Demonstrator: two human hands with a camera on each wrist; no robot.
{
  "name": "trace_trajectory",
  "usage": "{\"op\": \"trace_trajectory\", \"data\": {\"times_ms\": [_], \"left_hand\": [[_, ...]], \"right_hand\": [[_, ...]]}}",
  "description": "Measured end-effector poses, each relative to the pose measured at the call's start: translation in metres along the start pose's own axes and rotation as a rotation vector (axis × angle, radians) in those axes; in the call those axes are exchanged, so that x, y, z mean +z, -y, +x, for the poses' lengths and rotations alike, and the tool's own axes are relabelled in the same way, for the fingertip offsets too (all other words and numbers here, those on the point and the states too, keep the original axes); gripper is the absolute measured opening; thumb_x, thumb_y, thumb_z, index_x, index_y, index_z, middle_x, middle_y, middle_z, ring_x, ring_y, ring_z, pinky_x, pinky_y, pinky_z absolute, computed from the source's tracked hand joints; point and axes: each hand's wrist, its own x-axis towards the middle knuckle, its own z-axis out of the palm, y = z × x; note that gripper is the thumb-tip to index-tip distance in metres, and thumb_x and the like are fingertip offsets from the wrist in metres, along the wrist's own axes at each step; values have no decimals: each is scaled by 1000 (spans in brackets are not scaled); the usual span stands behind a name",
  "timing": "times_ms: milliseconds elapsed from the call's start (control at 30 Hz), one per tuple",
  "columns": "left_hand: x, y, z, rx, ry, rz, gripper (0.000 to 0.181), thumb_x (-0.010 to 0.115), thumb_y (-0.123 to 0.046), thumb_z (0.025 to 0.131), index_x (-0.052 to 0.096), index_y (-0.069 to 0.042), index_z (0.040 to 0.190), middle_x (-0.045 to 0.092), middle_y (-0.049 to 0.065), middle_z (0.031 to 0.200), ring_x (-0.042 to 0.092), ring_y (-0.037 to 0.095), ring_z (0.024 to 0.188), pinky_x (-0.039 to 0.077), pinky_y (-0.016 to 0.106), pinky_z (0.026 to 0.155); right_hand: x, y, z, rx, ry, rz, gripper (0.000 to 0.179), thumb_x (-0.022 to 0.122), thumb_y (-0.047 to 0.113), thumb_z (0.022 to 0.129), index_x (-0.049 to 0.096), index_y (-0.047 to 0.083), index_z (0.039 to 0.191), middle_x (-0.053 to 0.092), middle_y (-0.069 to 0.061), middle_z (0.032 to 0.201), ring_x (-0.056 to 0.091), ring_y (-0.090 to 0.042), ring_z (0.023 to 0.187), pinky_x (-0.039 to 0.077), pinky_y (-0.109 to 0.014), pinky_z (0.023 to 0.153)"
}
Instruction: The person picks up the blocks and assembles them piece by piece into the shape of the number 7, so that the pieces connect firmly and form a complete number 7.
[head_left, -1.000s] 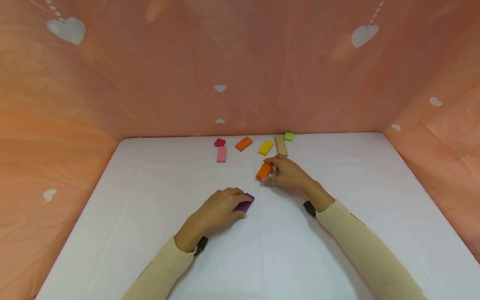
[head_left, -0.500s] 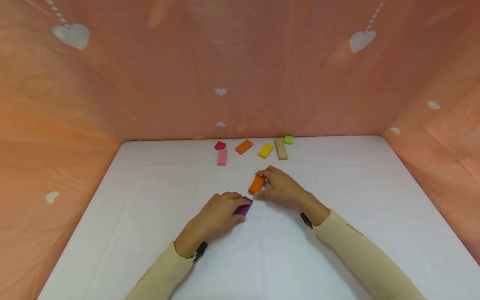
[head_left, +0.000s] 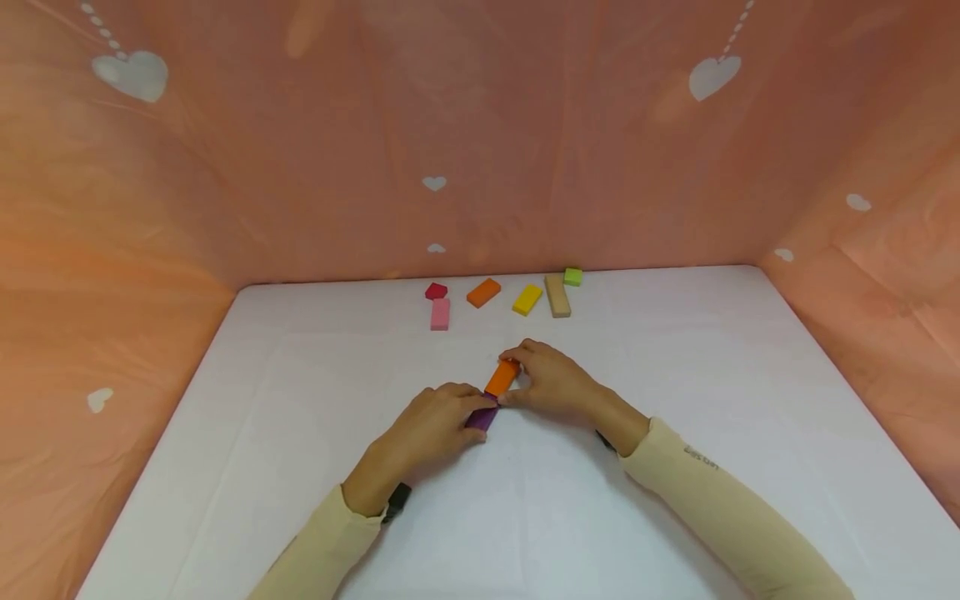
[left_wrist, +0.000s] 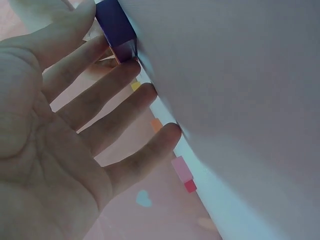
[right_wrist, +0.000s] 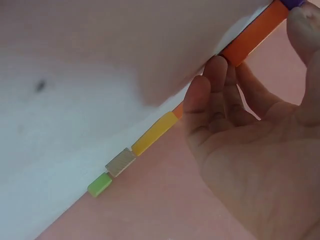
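Note:
My left hand pinches a purple block between thumb and fingers at the middle of the white table. In the left wrist view the purple block lies at the thumb and forefinger, while the other fingers spread down to the table. With its thumb and fingers my right hand holds an orange block by its two ends. The orange block's near end meets the purple block's far end, so the two lie in one slanting line. In the right wrist view the orange block runs up to the purple corner.
Along the table's back edge lie a red block, a pink block, a second orange block, a yellow block, a plain wood block and a green block. A peach cloth rises behind them.
My right hand has brought the orange block toward me and to the left, from apart to the end of the purple block. The left hand has stayed nearly still with its block.

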Motion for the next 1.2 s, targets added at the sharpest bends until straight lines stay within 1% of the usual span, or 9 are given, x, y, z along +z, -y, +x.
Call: {"op": "trace_trajectory", "data": {"times_ms": [133, 233, 367, 500, 633, 867, 1000, 1100, 1200], "left_hand": [[-1, 1, 0, 10, -5, -14, 43, 80, -29, 85, 70, -20, 126, 69, 5, 124, 65, 23, 113, 55, 44, 85], [-2, 1, 0, 13, -1, -14, 43, 80, -28, 85, 70, -20, 126, 66, 4, 129, 63, 24, 117, 55, 45, 90], [-3, 2, 0, 1, 34, -22, 45, 78, -29, 86, 68, -20, 129, 63, 3, 137, 59, 24, 125, 52, 47, 101], [-4, 3, 0, -13, 59, -36, 46, 77, -29, 87, 67, -20, 132, 62, 3, 140, 58, 24, 129, 49, 47, 106], [-7, 6, 0, 6, 51, -27, 46, 77, -30, 87, 68, -17, 130, 62, 5, 140, 59, 25, 128, 49, 47, 106], [-13, 11, 1, 52, 55, -50, 46, 78, -29, 86, 68, -13, 129, 63, 6, 138, 60, 27, 126, 49, 48, 105], [-13, 11, 1, 48, 44, -54, 43, 73, -27, 91, 66, -15, 131, 63, 5, 137, 60, 26, 125, 49, 48, 105], [-11, 10, 4, 59, 41, -33, 42, 69, -21, 94, 63, -16, 135, 61, 4, 139, 60, 26, 125, 50, 48, 103], [-10, 10, 7, 83, 52, 18, 45, 69, -14, 93, 61, -15, 138, 60, 3, 142, 61, 26, 126, 52, 47, 100]], "right_hand": [[0, -2, 0, -4, 4, -4, 63, 77, 45, 85, 58, 13, 136, 59, -1, 124, 53, -17, 102, 49, -38, 98], [0, -4, 1, -29, 2, 0, 60, 77, 43, 85, 59, 12, 134, 59, -2, 121, 53, -18, 100, 49, -38, 96], [0, -7, 0, -73, 12, 7, 55, 76, 38, 88, 60, 10, 133, 60, -1, 117, 54, -17, 99, 49, -37, 95], [-1, -7, 1, -95, 24, -5, 52, 73, 35, 90, 59, 10, 133, 60, 0, 116, 55, -15, 98, 50, -36, 95], [-3, -5, 4, -99, 13, -18, 51, 73, 36, 90, 60, 11, 132, 59, 1, 113, 54, -15, 97, 50, -35, 93], [-5, -1, 5, -81, 19, -11, 52, 73, 39, 90, 60, 12, 132, 59, 2, 112, 54, -15, 97, 49, -36, 96], [-6, -2, 4, -77, 29, 15, 57, 73, 43, 89, 58, 12, 135, 60, 2, 116, 55, -15, 99, 50, -36, 95], [-9, -6, 1, -67, 27, 23, 59, 73, 43, 89, 56, 14, 138, 59, 2, 118, 55, -15, 101, 50, -37, 93], [-13, -10, 0, -73, 13, 29, 58, 71, 40, 91, 54, 14, 140, 59, 2, 118, 55, -14, 102, 51, -37, 92]]}}
